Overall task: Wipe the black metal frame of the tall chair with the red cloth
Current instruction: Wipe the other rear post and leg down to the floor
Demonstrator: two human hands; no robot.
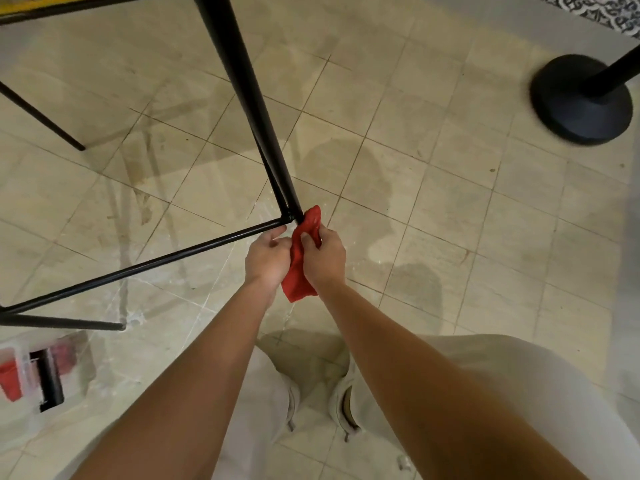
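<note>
The chair frame (249,98) stands ahead and to your left; its near leg meets the crossbar (156,263) just beyond your hands. The cloth (298,271) sits between your left hand (268,259) and right hand (323,258), its top touching that joint. Far right is a post base (581,98) — near left on the floor (450,202), a plastic box (24,362).

left grip (268,256): fingers curled, arm extended | right grip (322,255): fingers curled, arm extended | grips side by side
</note>
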